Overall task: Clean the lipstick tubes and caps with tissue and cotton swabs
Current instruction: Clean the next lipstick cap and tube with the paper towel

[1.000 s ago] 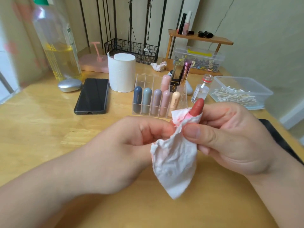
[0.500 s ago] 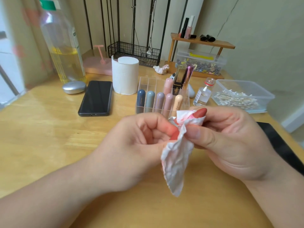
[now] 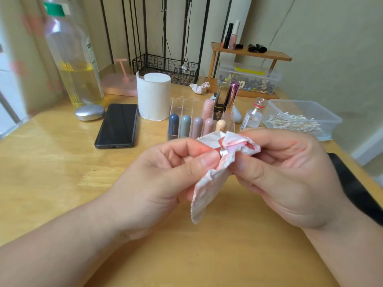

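Wooden table, centre: above it, the left hand pinches the lipstick tube. The right hand grips the stained tissue, which is wrapped round the tube's tip. Just behind stands a clear organizer; cotton swabs lie farther right.

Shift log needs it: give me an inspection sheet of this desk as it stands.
Surface: light wooden tabletop, glossy.
Job's things: red-stained white tissue wrapped round silver-collared lipstick tube; clear acrylic organiser holding pastel lipsticks; clear plastic tub of cotton swabs; white tissue roll; small glass vial.
Clutter: black smartphone; silver oval object; crumpled used tissue at rear.
Grippers: left hand pinches the tube; right hand grips the tissue over its tip.
Cables: thin dark cords hang behind black wire basket.
Surroundings: wooden shelf of cosmetics; beige wall.
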The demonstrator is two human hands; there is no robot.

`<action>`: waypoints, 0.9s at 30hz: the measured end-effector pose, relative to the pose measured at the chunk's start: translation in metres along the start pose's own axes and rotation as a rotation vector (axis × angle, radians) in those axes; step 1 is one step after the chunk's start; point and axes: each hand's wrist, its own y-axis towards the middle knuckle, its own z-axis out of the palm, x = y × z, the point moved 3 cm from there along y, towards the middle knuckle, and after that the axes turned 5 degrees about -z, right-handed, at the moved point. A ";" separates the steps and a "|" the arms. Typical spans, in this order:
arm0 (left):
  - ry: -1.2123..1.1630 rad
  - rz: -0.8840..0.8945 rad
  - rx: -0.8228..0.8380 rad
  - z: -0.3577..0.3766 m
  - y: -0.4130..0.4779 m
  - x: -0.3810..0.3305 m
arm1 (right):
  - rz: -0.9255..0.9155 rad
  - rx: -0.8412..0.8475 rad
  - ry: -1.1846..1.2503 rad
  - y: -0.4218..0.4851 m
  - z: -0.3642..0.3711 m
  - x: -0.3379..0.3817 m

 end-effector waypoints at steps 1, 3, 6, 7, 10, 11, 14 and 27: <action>0.022 -0.017 0.007 0.001 -0.001 0.001 | -0.009 0.006 -0.016 -0.001 0.000 0.001; 0.095 -0.028 0.020 0.002 -0.002 0.000 | -0.010 0.005 -0.048 0.000 0.002 0.004; 0.190 -0.040 0.067 0.002 -0.001 -0.001 | -0.007 0.023 -0.100 -0.001 0.003 0.005; 0.199 -0.040 0.080 0.001 0.000 -0.001 | -0.003 0.028 -0.124 -0.001 0.002 0.005; 0.088 -0.001 0.068 -0.002 0.001 0.002 | -0.004 0.014 -0.172 -0.001 0.000 0.005; 0.037 0.031 0.059 -0.003 0.001 0.002 | -0.011 0.012 -0.175 0.000 0.000 0.005; -0.024 0.070 0.014 -0.006 0.003 0.004 | -0.022 0.009 -0.179 0.000 0.000 0.006; 0.203 0.001 0.002 -0.006 0.002 0.002 | -0.044 -0.010 -0.286 -0.002 -0.004 0.005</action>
